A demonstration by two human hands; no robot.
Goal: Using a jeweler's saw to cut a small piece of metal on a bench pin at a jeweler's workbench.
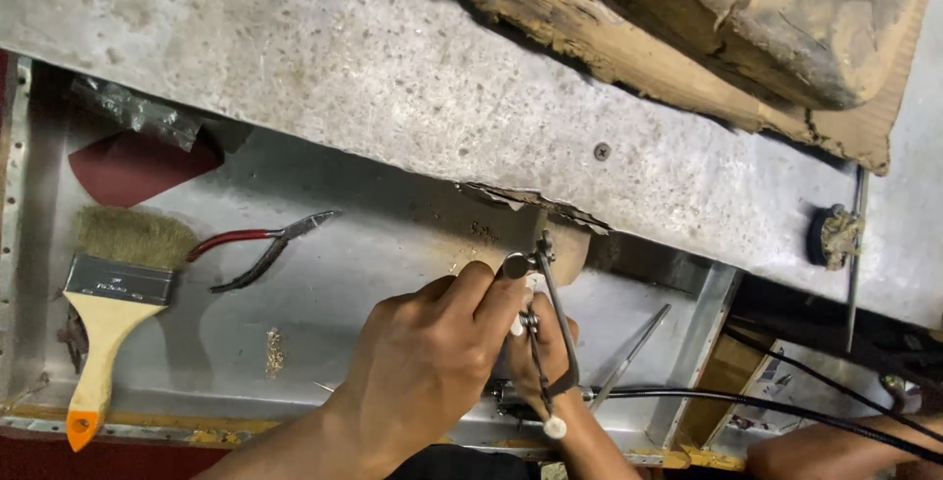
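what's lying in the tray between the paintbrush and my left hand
In the head view, red-handled pliers lie between the paintbrush and your left hand, plus a small patch of brassy filings on the metal tray.

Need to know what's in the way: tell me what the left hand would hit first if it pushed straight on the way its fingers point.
The left hand points up and right, so it would probably first meet the worn wooden peg under the metal bench edge; depth is hard to judge.
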